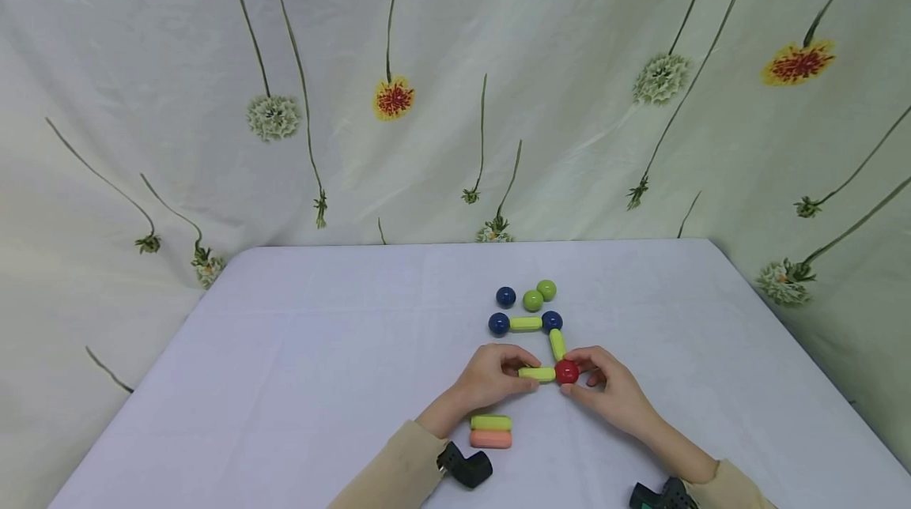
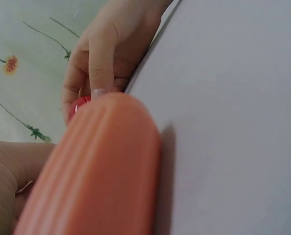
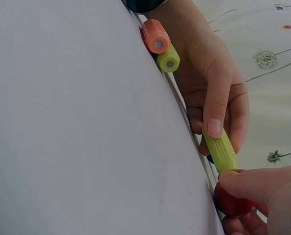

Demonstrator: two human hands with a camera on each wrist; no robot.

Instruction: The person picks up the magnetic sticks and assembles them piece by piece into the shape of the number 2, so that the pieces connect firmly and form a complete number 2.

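A held rod (image 1: 535, 374), yellow-green, is pinched by the left hand (image 1: 491, 377), while the red ball (image 1: 566, 371) at its tip is grasped between the right hand's (image 1: 612, 394) thumb and fingers. From the red ball, 2 navy balls (image 1: 551, 322) are linked by 2 more rods (image 1: 526, 324). Beyond these, 1 loose navy ball (image 1: 506, 297) and 2 green balls (image 1: 532, 300) are seen. Nearer the left forearm, 1 spare yellow-green rod (image 1: 491, 422) and 1 orange rod (image 1: 491, 439) are laid side by side on the white tabletop (image 1: 320, 367).
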